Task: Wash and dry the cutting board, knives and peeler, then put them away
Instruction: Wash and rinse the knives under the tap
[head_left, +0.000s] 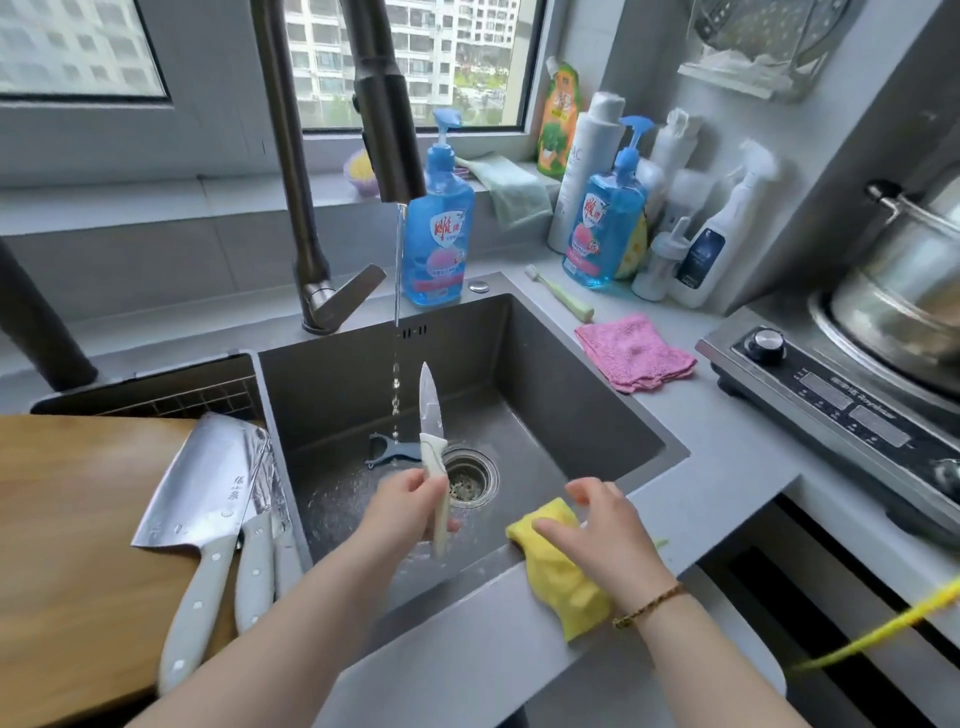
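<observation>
My left hand (402, 501) grips the white handle of a small paring knife (430, 410), blade pointing up over the sink (587, 384), just right of a thin stream of water. My right hand (597, 525) rests on a yellow sponge cloth (563, 582) at the sink's front rim, fingers relaxed over it. A blue peeler (390, 451) lies on the sink floor beside the drain (466, 480). On the wooden cutting board (67, 545) at left lie a large cleaver (208, 493) and two more white-handled knives (260, 561), partly hidden beneath it.
The tall dark faucet (387, 124) runs above the sink. Blue dish-soap bottles (439, 234), spray bottles and a toothbrush (561, 296) stand behind. A pink cloth (634, 353) lies on the counter at right, then an induction cooker (841, 400) with a steel pot (904, 280).
</observation>
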